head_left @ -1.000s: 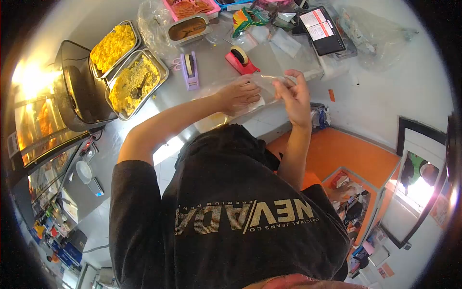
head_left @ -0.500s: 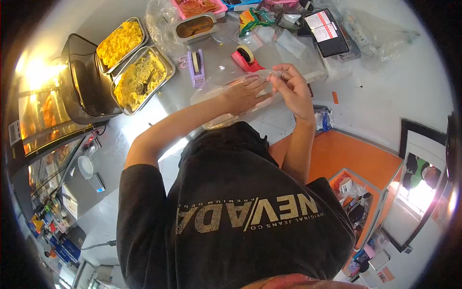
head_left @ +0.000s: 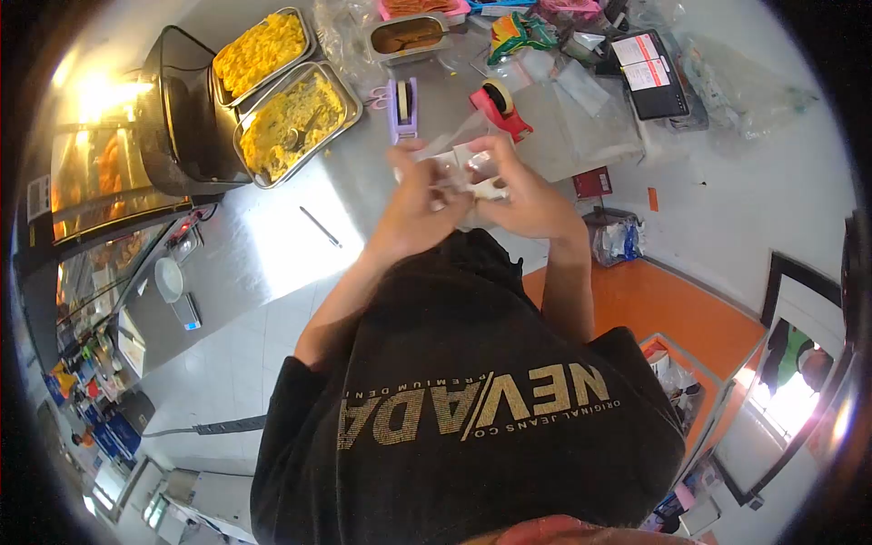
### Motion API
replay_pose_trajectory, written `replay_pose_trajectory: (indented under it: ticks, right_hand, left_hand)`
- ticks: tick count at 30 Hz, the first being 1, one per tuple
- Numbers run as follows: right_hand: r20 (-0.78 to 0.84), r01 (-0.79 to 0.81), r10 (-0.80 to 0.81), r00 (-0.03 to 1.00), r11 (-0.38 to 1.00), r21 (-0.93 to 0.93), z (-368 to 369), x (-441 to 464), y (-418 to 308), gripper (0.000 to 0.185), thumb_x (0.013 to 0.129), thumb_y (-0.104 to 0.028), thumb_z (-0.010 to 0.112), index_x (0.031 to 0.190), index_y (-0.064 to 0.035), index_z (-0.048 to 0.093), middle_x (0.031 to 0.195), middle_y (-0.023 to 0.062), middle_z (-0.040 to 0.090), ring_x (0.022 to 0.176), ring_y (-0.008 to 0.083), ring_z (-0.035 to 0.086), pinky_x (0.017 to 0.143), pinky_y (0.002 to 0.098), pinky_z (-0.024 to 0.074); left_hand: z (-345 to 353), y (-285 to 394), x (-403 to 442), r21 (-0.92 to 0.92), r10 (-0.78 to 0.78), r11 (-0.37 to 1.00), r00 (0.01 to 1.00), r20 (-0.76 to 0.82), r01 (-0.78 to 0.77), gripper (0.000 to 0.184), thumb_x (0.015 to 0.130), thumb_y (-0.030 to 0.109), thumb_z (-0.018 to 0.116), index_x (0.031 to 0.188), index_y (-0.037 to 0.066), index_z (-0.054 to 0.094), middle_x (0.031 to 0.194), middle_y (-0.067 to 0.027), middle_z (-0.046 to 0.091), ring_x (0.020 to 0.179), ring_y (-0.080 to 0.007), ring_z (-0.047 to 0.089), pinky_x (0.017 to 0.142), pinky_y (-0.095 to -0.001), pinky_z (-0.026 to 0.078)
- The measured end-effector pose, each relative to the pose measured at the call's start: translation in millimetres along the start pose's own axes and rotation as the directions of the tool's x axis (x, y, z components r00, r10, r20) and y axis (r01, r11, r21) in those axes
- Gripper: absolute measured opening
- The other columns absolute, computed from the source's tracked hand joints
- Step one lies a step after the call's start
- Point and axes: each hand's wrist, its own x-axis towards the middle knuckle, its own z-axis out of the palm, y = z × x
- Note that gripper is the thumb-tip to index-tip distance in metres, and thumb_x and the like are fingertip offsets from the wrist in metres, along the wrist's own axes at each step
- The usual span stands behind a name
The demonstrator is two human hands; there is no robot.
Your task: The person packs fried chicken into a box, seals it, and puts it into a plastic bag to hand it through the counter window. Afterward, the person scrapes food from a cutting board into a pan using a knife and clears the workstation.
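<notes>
A clear plastic bag [head_left: 459, 138] is bunched between my two hands in front of my chest, at the counter's near edge. My left hand [head_left: 416, 204] grips its left side with curled fingers. On the other side, my right hand [head_left: 527, 193] pinches the plastic between thumb and fingers. Something whitish shows through the folds, but I cannot make out what it is. Just beyond the hands stand a purple tape dispenser [head_left: 402, 109] and a red tape dispenser [head_left: 500, 107].
Two metal trays of yellow food, the far tray [head_left: 261, 53] and the near tray [head_left: 291, 127], are at the left. A metal pan [head_left: 407, 38] sits farther back. A pen [head_left: 320, 226] lies on the counter [head_left: 354, 173]. Flat plastic bags [head_left: 590, 127] and a black device [head_left: 649, 74] are right.
My left hand has gone from lying flat on the spread bag to gripping it. My right hand has moved left and closer to it. The bag is now bunched up, and the view has shifted.
</notes>
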Motion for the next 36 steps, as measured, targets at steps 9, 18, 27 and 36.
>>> replay_pose_trajectory:
  ticks: [9,18,27,36]
  right_hand:
    - [-0.136,-0.312,0.394,0.909,0.860,0.404,-3,3,19,0.031,0.094,-0.004,0.059,0.119,-0.0051,0.040,0.090,0.0111,0.069,0.084,0.0103,0.064,0.069,0.0257,0.0484]
    - [-0.353,-0.249,0.204,0.913,0.965,-0.088,52,10,8,0.019,0.095,-0.010,0.054,0.108,-0.0012,0.043,0.084,0.0234,0.063,0.079,0.0390,0.065,0.071,0.0453,0.0500]
    - [-0.416,-0.226,0.011,0.909,0.852,-0.472,113,11,22,0.026,0.089,-0.004,0.055,0.112,0.0023,0.045,0.110,0.0244,0.057,0.108,0.0465,0.055,0.094,0.0624,0.0373]
    - [-0.387,-0.296,0.067,0.920,0.767,-0.570,37,-96,-40,0.032,0.098,-0.012,0.054,0.126,0.0029,0.051,0.134,0.0270,0.054,0.134,0.0460,0.044,0.104,0.0475,0.0423]
  left_hand:
    - [-74,70,-7,0.448,-0.012,0.883,0.946,0.323,-0.141,0.065,0.080,0.029,0.073,0.126,-0.007,0.044,0.126,-0.0386,0.051,0.104,-0.0479,0.061,0.090,-0.0475,0.050]
    - [73,-135,50,0.520,0.444,0.788,0.890,-0.106,-0.331,0.075,0.065,0.047,0.081,0.121,0.002,0.059,0.132,-0.0169,0.049,0.117,-0.0381,0.046,0.099,-0.0545,0.033]
    - [89,-105,47,0.630,0.531,0.726,0.807,-0.258,-0.276,0.047,0.072,0.039,0.078,0.106,0.012,0.061,0.111,-0.0081,0.052,0.102,-0.0299,0.049,0.085,-0.0479,0.038]
    - [66,-128,85,0.674,0.366,0.388,0.776,0.514,-0.629,0.022,0.089,0.026,0.060,0.098,0.006,0.057,0.096,-0.0122,0.061,0.084,-0.0305,0.066,0.069,-0.0427,0.055]
